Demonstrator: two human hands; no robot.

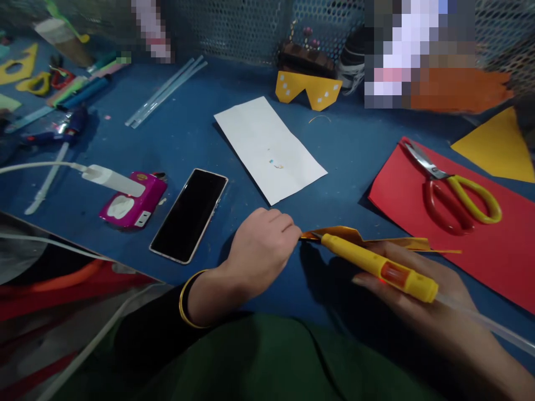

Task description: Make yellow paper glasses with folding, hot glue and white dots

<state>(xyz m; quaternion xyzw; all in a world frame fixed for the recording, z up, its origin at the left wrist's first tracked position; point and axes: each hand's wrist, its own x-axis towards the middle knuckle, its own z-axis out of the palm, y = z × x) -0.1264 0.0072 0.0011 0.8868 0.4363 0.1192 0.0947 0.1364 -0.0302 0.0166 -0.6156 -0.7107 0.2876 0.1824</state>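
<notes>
My left hand (265, 250) is closed, pinching the end of a folded strip of golden-yellow paper (340, 231) at its fingertips. In my right hand (434, 298) lies a yellow hot glue gun (365, 257), slim and pen-shaped, with a clear glue stick (489, 323) coming out of its rear. Its dark nozzle points left and sits at the folded paper, close to my left fingers. Whether the nozzle touches the paper I cannot tell. The paper strip runs rightward behind the glue gun, partly hidden by it. The fingers under the gun are mostly hidden.
A smartphone (190, 214) and a magenta power adapter (134, 200) lie left. White paper (267, 139) is ahead, with a yellow paper mask (309, 89) beyond. Scissors (455, 192) rest on red paper (505, 245) at right. Another glue gun (62, 131) lies far left.
</notes>
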